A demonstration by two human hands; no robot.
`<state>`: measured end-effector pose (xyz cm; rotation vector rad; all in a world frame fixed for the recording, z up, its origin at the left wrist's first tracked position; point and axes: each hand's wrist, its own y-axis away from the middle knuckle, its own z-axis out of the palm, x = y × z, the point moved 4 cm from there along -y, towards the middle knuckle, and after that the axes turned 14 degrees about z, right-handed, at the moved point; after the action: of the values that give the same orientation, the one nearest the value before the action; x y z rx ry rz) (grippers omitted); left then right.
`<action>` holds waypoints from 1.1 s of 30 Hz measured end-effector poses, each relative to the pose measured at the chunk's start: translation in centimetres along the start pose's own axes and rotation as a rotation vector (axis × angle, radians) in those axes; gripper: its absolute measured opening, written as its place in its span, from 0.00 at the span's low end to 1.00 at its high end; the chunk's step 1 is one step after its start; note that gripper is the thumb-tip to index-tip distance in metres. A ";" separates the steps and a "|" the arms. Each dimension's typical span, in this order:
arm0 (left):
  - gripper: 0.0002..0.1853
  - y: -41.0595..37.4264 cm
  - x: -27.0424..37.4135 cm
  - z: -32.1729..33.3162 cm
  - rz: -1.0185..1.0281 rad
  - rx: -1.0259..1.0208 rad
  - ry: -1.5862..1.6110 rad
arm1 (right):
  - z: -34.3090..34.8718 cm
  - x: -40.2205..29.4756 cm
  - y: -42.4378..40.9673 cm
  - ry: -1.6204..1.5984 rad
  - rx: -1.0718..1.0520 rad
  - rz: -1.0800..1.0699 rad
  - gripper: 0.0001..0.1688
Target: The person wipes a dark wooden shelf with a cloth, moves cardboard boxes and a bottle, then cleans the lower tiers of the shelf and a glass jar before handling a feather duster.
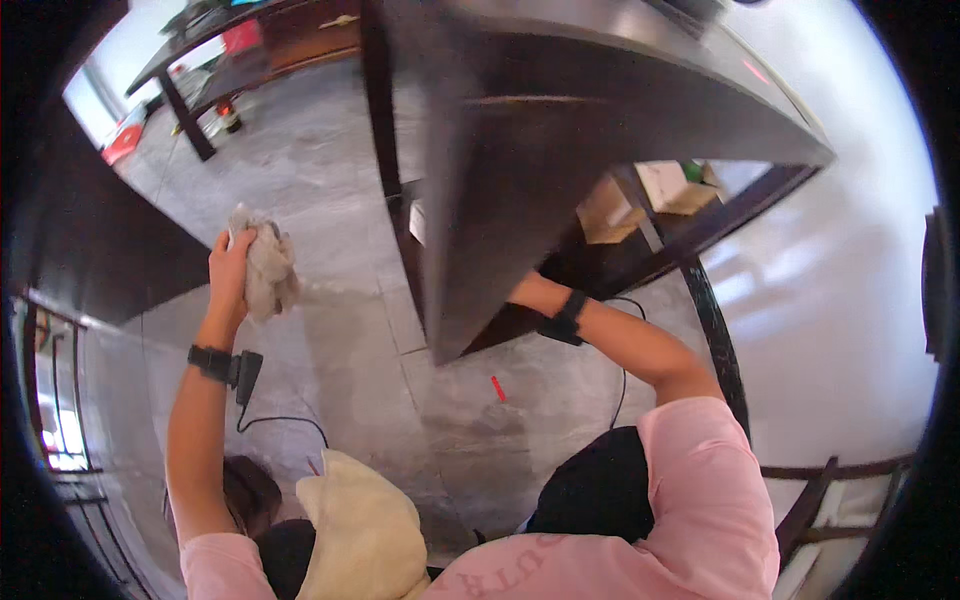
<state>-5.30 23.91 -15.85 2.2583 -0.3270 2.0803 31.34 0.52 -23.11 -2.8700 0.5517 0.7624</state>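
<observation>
Out to the left, my left hand (231, 266) grips a crumpled greyish-beige cloth (270, 266), held above the tiled floor. My right hand (531, 292) reaches in under a dark tabletop (517, 172); only its back part near the wrist shows, and the edge hides the fingers. What they touch is hidden. Both wrists wear black bands (568, 316) with a device attached. A pale yellow cloth (364, 525) lies over my lap, and a small red strip (498, 388) is on the floor between my arms.
Under the tabletop, a shelf holds open cardboard boxes (611, 210). A dark panel (105, 240) stands at left, and a low wooden table (307, 45) is farther back. A bottle (228, 116) stands on the floor beneath it. A white wall (832, 300) and a wooden chair frame (806, 510) bound the right.
</observation>
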 end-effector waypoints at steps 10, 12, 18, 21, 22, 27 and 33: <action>0.26 0.6 0.4 7.1 0.267 -0.521 -0.077 | -2.2 -4.1 1.2 0.140 0.084 0.092 0.50; 0.29 1.7 2.2 9.5 0.287 -0.593 -0.087 | -4.3 -6.0 1.6 -0.565 -0.125 0.021 0.50; 0.36 9.9 11.3 20.5 -0.148 -0.821 0.424 | -7.9 -7.5 5.4 -1.060 -0.167 0.013 0.45; 0.33 9.8 10.7 24.1 -0.146 -1.081 0.555 | -10.3 -4.8 7.0 -1.248 -0.108 0.230 0.35; 0.32 9.2 11.0 24.4 -0.098 -1.110 0.472 | -11.0 -3.6 7.0 -1.270 -0.103 0.267 0.33; 0.24 2.6 5.0 26.2 0.048 -1.053 0.024 | -16.5 0.0 7.6 -0.385 0.259 0.280 0.24; 0.18 0.1 1.9 30.4 0.237 -1.017 -0.132 | -13.5 -2.8 1.9 0.402 0.563 -0.070 0.21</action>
<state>24.56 18.07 -16.75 1.7284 -1.3379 1.2984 34.53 -3.12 -10.02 -2.4818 0.5868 -0.0065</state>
